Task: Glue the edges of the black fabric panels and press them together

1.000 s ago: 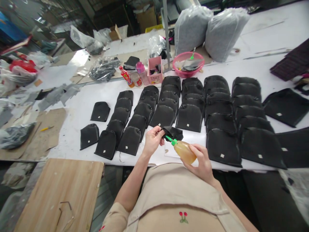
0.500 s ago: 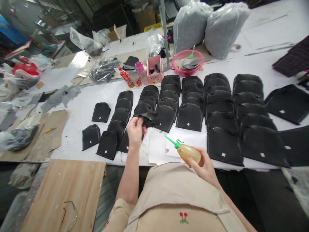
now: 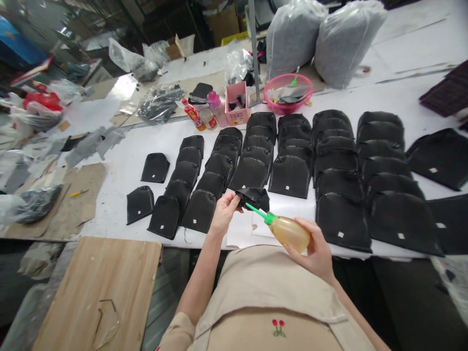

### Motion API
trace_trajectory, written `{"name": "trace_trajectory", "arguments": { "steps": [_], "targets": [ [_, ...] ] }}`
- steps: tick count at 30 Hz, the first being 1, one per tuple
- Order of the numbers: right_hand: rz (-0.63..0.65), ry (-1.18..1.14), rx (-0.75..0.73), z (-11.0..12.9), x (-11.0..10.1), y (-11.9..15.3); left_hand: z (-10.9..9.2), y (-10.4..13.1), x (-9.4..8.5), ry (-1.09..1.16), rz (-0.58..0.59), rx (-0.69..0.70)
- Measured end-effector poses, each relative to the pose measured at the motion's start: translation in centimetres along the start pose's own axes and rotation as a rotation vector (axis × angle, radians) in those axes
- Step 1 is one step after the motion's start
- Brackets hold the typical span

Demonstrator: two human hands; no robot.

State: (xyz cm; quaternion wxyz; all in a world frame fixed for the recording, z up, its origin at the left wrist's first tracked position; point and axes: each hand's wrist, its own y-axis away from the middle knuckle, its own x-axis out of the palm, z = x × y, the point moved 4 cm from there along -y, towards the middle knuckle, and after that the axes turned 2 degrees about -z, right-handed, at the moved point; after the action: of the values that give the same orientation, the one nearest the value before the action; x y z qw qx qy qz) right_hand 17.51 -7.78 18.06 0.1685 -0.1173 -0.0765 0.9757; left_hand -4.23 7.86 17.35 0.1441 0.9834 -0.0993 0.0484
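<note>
Moved in the last half second: left hand [image 3: 224,213], swung rightward, pinching a small floppy black leather-like piece [image 3: 259,196] by its left end, now against the thin green nozzle [image 3: 257,210] of an amber teardrop-shaped squeeze bottle [image 3: 290,233]. Right hand [image 3: 317,247] curls fingers round the bottle. Piece sits above the white-covered bench [image 3: 119,168], near its front edge. Tip contact: can't tell from here. Probably best: steady nozzle, light squeeze, edge held taut.

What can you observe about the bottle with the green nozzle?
The bottle is rounded, amber and translucent, apparently soft plastic, with a green cap and long tapering nozzle. The right hand holds it tilted over the near edge of the white table, nozzle pointing forward and left, its tip at the black piece in the left hand; contact is unclear.
</note>
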Motion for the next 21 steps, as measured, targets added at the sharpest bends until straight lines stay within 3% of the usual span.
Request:
{"name": "trace_trajectory", "arguments": {
  "steps": [12,16,21],
  "targets": [
    [-0.010,0.157,-0.096,-0.6,0.2,-0.1,0.3,1.0,0.7,0.231,0.022,-0.052],
    [0.040,0.015,0.108,-1.1,0.2,-0.2,0.7,1.0,1.2,0.298,0.068,-0.072],
    [0.138,-0.338,0.567,-1.3,1.2,-0.2,1.1,0.9,1.4,0.292,0.187,-0.109]
  ]
}}
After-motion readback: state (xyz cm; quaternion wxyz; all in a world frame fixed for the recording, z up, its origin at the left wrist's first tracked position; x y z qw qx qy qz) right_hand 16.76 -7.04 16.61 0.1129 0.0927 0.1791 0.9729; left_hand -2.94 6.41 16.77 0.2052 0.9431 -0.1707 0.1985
